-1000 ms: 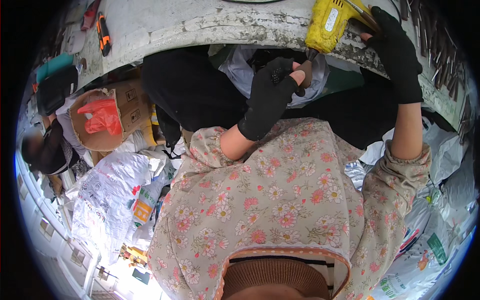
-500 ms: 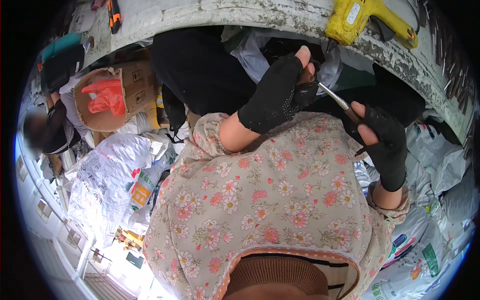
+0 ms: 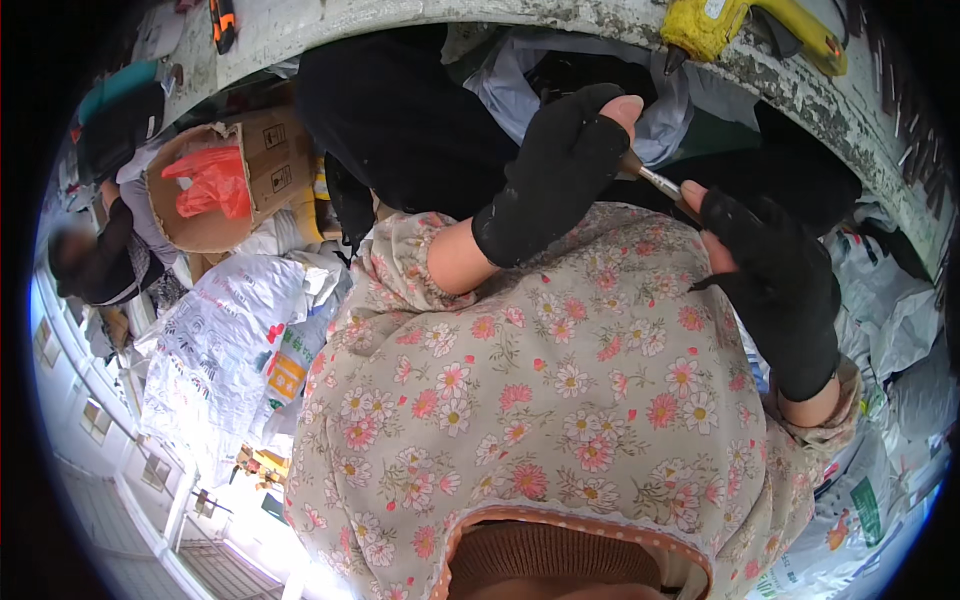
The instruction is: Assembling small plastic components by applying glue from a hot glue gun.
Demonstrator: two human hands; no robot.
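Note:
My left hand (image 3: 565, 160), in a black fingerless glove, is closed around a small brown piece (image 3: 630, 163), mostly hidden by the fingers. My right hand (image 3: 770, 270), gloved the same way, grips a thin brown-handled rod with a silver metal end (image 3: 660, 183). The metal end points up and left and meets the brown piece, or lies right against it; whether it is inside cannot be made out. Both hands are above my lap, in front of my flowered smock (image 3: 540, 400). Beneath them, a pale plastic bag (image 3: 675, 120) with dark contents stands open.
A worn whitish table (image 3: 350, 25) curves across the top. On it lie a yellow glue gun (image 3: 705, 30), an orange-black utility knife (image 3: 222, 25) and several brown rods (image 3: 915, 150). Left are a cardboard box (image 3: 275, 165) with a red bag, white sacks (image 3: 215, 350) and another person (image 3: 115, 250).
My hands have come together, and the metal end now meets the brown piece. My left hand has turned over it. My right hand is slightly lower and farther right.

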